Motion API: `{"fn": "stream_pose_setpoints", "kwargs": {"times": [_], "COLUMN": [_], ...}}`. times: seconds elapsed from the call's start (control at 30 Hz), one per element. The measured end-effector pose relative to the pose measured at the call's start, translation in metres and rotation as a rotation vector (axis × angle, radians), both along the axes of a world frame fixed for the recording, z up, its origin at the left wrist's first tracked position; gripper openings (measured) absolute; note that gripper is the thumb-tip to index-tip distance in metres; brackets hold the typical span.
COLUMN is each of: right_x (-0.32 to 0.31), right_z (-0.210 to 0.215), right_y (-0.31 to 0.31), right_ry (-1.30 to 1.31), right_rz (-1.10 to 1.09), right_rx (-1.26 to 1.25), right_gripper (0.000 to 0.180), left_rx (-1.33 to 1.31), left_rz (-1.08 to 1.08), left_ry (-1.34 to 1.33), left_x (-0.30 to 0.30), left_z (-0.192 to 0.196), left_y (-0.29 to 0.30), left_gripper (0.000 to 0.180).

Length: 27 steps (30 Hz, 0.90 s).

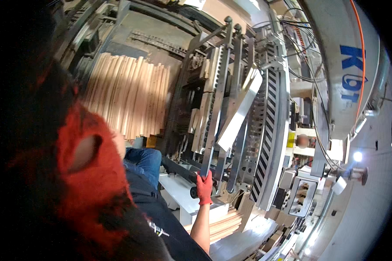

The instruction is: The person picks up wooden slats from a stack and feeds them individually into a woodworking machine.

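Note:
My right hand (204, 188), in a red glove, is closed round the near end of a long flat metal bar (217, 104) on a machine. Beside that bar, a pale wooden board (240, 111) lies slanted across the metal rails. Very close at the left, a blurred red glove with a hole in it, apparently my left hand (89, 174), fills much of the picture. Its fingers cannot be made out, nor whether it holds anything. Dark shadow hides the area round it.
Long wooden strips (126, 95) lie side by side beyond the left glove. A black-and-white striped guard (268, 130) runs along the machine. Cables and an orange hose (360, 52) hang at the right, near a control box (301, 197). More wooden strips (220, 225) lie beside my right forearm.

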State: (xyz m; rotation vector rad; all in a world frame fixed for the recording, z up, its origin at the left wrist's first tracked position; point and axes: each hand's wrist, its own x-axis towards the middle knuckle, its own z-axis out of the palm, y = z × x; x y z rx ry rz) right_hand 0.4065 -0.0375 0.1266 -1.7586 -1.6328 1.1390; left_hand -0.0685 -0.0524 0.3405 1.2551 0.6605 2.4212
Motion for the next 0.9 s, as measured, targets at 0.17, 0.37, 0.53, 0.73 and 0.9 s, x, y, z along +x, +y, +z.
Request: {"fn": "stream_pose_setpoints", "kwargs": {"times": [0.17,0.37,0.53,0.73,0.9], "right_x": [-0.005,-0.028,-0.015,-0.011,-0.017], "right_z": [0.009,0.023,0.01,0.002,0.007], "right_y": [0.006,0.031,0.031,0.026,0.015], "right_ry": [-0.121,-0.215,-0.257,-0.312,-0.337], "right_rz": [0.08,0.069,0.082,0.087,0.057], "right_rx": [-0.07,-0.041,0.113,0.034,0.068], "right_gripper": [0.032,0.04,0.045,0.044,0.044], "left_rx": [-0.024,-0.039,-0.025,0.017,0.086], "left_rz": [0.011,-0.109,-0.149,-0.196,-0.22], "left_ry": [0.018,0.031,0.039,0.071,0.044], "left_x": [0.006,0.014,0.026,0.037,0.052], "left_z": [0.006,0.011,0.012,0.013,0.027], "left_y": [-0.021,-0.033,-0.029,-0.007,0.03], "left_gripper": [0.044,0.043,0.042,0.04,0.039]}}
